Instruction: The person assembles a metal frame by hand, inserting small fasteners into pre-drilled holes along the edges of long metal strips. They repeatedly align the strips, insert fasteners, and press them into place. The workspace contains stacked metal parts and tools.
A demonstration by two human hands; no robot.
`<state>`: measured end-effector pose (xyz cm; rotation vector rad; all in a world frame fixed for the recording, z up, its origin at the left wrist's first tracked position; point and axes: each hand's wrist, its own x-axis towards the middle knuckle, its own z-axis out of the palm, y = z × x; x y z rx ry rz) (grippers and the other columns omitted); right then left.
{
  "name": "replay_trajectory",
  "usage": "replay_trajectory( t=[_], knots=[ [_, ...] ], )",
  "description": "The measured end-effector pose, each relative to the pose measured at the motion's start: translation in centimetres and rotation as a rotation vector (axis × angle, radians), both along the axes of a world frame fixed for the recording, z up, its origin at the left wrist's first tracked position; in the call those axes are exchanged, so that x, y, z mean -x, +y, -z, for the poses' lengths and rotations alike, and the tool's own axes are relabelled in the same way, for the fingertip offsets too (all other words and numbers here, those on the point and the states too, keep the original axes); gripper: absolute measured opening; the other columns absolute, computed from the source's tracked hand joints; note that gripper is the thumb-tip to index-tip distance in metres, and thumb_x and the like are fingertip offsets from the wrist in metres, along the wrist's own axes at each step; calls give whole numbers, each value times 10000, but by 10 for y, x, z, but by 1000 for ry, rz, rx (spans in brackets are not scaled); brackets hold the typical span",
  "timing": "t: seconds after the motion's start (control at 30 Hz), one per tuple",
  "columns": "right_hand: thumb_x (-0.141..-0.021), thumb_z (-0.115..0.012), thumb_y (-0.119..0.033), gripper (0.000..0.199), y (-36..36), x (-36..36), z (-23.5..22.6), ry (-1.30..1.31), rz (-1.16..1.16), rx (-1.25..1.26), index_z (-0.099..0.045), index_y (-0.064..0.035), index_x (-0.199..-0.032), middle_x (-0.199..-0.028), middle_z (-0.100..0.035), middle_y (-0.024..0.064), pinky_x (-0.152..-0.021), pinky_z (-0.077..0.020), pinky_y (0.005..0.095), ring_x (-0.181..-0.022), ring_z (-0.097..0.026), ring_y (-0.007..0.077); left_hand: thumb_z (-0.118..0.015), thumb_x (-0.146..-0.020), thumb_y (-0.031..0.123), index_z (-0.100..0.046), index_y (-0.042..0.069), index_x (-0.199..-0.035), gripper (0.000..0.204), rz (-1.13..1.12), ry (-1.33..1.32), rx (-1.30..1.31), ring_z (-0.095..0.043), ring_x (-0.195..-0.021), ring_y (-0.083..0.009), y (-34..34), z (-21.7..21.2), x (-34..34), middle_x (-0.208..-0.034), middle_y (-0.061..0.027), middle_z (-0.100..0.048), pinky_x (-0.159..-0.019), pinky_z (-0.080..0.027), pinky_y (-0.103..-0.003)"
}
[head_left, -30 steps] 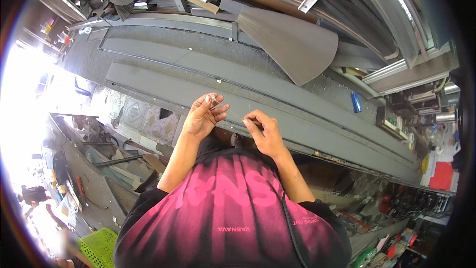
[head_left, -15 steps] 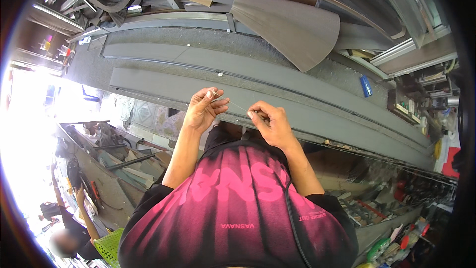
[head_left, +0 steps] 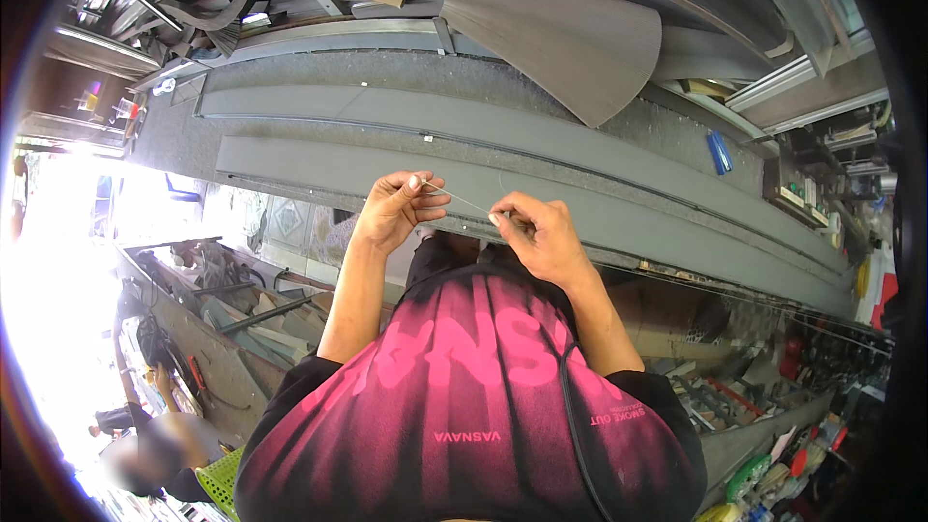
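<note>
A thin pale thread (head_left: 458,196) stretches between my two hands, above the near edge of a long grey panel. My left hand (head_left: 398,208) pinches one end between thumb and forefinger, its other fingers loosely curled. Slightly lower and to the right, my right hand (head_left: 535,235) pinches the thread with thumb and bent forefinger; its remaining fingers are folded. Beneath the hands lie two long grey panels (head_left: 619,201) side by side on a workbench, a dark seam running between them. Small white bits (head_left: 428,138) dot their edges.
Grey strips and a fan-shaped sheet (head_left: 570,48) are piled beyond the bench. A blue tool (head_left: 719,152) lies at the bench's right. Scrap fills a bin (head_left: 242,300) at left and shelves at lower right. Another person (head_left: 155,454) is at lower left, near a green basket (head_left: 220,483).
My right hand has shifted slightly right, and the thread still spans both hands. The person at lower left has moved closer to the green basket. The view has tilted slightly.
</note>
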<state>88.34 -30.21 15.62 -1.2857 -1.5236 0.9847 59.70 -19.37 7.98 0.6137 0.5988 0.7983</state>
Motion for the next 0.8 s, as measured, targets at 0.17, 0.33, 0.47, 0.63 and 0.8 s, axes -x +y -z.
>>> replay_trajectory(
  t=[0.17, 0.33, 0.47, 0.63, 0.8],
  knots=[
    [-1028, -739, -77, 83, 1, -2, -4, -17, -13, 49, -717, -3, -1058, -706, -633, 147, -588, -462, 372, -572, -576, 246, -805, -1067, 232, -811, 40, -1209, 239, 21, -7, 44, -835, -1071, -373, -2, -4, -1, -1213, -186, -817, -863, -740, -502],
    [-1022, -740, -71, 71, -4, -3, -6, -12, -18, 25, -713, -15, -1057, -677, -617, 136, -579, -457, 374, -554, -571, 246, -799, -1070, 219, -808, 33, -1207, 231, 9, 60, 26, -837, -1059, -373, -3, -6, -2, -1202, -191, -816, -850, -745, -500],
    [-1023, -756, -73, 58, -5, -4, 0, -59, -32, -24, -725, -27, -1040, -666, -611, 113, -557, -440, 364, -539, -560, 226, -806, -1066, 230, -794, 15, -1216, 263, 22, 84, 48, -838, -1055, -369, -2, -5, -1, -1197, -194, -816, -846, -744, -495],
    [-1027, -777, -77, 61, -2, -5, 8, -77, 7, -132, -753, -21, -1029, -680, -631, 91, -549, -446, 334, -548, -589, 176, -805, -1068, 247, -777, 2, -1229, 294, 75, 104, 97, -844, -1023, -362, 1, -5, 3, -1202, -200, -814, -831, -742, -482],
    [-1012, -781, -98, 68, -1, -7, 3, -81, -9, -74, -738, -52, -1038, -701, -674, 140, -560, -475, 393, -574, -651, 284, -792, -1080, 255, -763, 5, -1258, 308, 38, 65, 81, -852, -971, -342, 0, 2, 0, -1235, -206, -809, -827, -740, -478]
  ],
)
